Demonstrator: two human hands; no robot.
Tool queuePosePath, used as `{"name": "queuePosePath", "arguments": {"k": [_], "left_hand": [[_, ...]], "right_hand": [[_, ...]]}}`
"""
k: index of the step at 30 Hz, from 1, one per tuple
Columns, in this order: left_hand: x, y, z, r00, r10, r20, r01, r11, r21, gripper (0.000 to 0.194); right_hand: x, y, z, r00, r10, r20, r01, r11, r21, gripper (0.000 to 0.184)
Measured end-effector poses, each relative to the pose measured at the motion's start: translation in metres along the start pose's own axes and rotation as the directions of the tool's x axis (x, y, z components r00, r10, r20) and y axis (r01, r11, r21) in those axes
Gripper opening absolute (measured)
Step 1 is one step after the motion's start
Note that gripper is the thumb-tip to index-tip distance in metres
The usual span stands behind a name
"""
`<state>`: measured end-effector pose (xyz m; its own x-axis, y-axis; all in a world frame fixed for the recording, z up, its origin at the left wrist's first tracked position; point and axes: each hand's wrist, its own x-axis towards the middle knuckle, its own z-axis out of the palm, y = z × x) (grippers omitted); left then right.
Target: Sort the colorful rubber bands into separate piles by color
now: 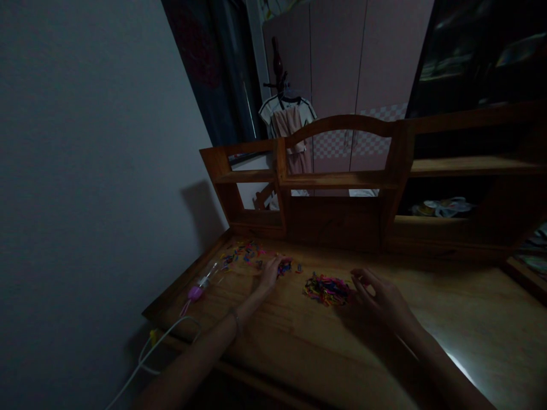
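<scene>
A dense pile of small coloured strips [327,289] lies on the wooden desk [282,336]; the dim light hides their exact kind. To its left, a smaller cluster of the same strips [284,267] sits beneath the fingers of my left hand [269,274]. Those fingers stretch rightward, partly covering the cluster. Just right of the big pile, my right hand [380,293] hovers with bent fingers apart and nothing visible in them. More loose strips [245,252] are scattered at the desk's far left.
A clear bottle-like object with a pink end [195,292] lies at the left edge, near a white cable [168,330]. A wooden shelf unit [337,183] spans the desk's back, holding a plastic bag [447,206] at right. The wall [106,171] borders the left.
</scene>
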<state>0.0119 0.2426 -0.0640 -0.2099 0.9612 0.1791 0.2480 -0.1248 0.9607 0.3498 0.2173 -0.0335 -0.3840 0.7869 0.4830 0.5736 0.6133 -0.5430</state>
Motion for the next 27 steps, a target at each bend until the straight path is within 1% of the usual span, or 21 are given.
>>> {"name": "queuePosePath", "arguments": {"k": [4, 7, 9, 11, 12, 14, 16, 17, 19, 21, 22, 23, 24, 25, 27], "left_hand": [[-0.010, 0.010, 0.039, 0.999, -0.017, 0.040, 0.020, 0.997, -0.069, 0.049], [-0.020, 0.019, 0.067, 0.996, -0.026, 0.080, 0.034, 0.993, -0.109, 0.048], [-0.026, 0.025, 0.080, 0.995, -0.029, 0.100, 0.042, 0.990, -0.134, 0.048], [-0.031, 0.031, 0.084, 0.994, -0.031, 0.103, 0.046, 0.988, -0.147, 0.049], [-0.032, 0.032, 0.081, 0.995, -0.031, 0.095, 0.045, 0.988, -0.147, 0.049], [-0.032, 0.032, 0.064, 0.998, -0.032, 0.059, 0.040, 0.991, -0.132, 0.050], [-0.031, 0.027, 0.035, 0.999, -0.034, -0.018, 0.032, 0.995, -0.099, 0.051], [-0.030, 0.023, 0.018, 0.996, -0.037, -0.077, 0.031, 0.996, -0.081, 0.052], [-0.028, 0.013, -0.013, 0.981, -0.062, -0.186, 0.054, 0.997, -0.047, 0.054], [-0.029, 0.003, -0.034, 0.966, -0.096, -0.241, 0.093, 0.995, -0.025, 0.057], [-0.030, -0.001, -0.039, 0.963, -0.110, -0.246, 0.109, 0.994, -0.017, 0.059], [-0.032, -0.004, -0.039, 0.964, -0.119, -0.237, 0.120, 0.993, -0.011, 0.060], [-0.035, -0.006, -0.036, 0.969, -0.124, -0.214, 0.126, 0.992, -0.006, 0.061], [-0.039, -0.008, -0.029, 0.975, -0.125, -0.182, 0.127, 0.992, -0.001, 0.061], [-0.049, -0.009, -0.006, 0.989, -0.118, -0.089, 0.120, 0.993, 0.011, 0.060]], "right_hand": [[-0.001, 0.003, 0.003, 1.000, 0.020, 0.020, -0.020, 1.000, 0.011, 0.026], [-0.001, 0.002, 0.003, 0.999, 0.012, 0.036, -0.013, 1.000, 0.023, 0.026], [-0.002, 0.000, 0.003, 0.999, 0.008, 0.036, -0.009, 1.000, 0.023, 0.027], [-0.002, -0.002, 0.001, 0.999, 0.006, 0.035, -0.007, 1.000, 0.019, 0.027], [-0.002, -0.003, 0.001, 0.999, 0.009, 0.034, -0.009, 1.000, 0.018, 0.027], [-0.002, -0.002, 0.000, 0.999, 0.009, 0.032, -0.010, 1.000, 0.022, 0.027], [-0.002, -0.001, 0.001, 1.000, 0.010, 0.028, -0.011, 0.999, 0.031, 0.027], [-0.002, 0.001, 0.001, 1.000, 0.009, 0.030, -0.010, 0.999, 0.034, 0.027], [-0.002, 0.002, 0.002, 0.999, 0.007, 0.031, -0.008, 0.999, 0.036, 0.027], [-0.001, 0.002, 0.003, 0.999, 0.003, 0.032, -0.004, 1.000, 0.031, 0.027], [-0.002, 0.000, 0.003, 0.999, -0.001, 0.032, 0.000, 1.000, 0.029, 0.027], [-0.002, -0.001, 0.003, 0.999, -0.004, 0.036, 0.003, 1.000, 0.028, 0.026], [-0.002, -0.003, 0.003, 0.999, -0.006, 0.041, 0.004, 1.000, 0.028, 0.026], [-0.002, -0.004, 0.003, 0.999, -0.007, 0.048, 0.006, 1.000, 0.027, 0.025], [-0.002, -0.007, 0.002, 0.998, -0.009, 0.064, 0.007, 1.000, 0.026, 0.025]]}}
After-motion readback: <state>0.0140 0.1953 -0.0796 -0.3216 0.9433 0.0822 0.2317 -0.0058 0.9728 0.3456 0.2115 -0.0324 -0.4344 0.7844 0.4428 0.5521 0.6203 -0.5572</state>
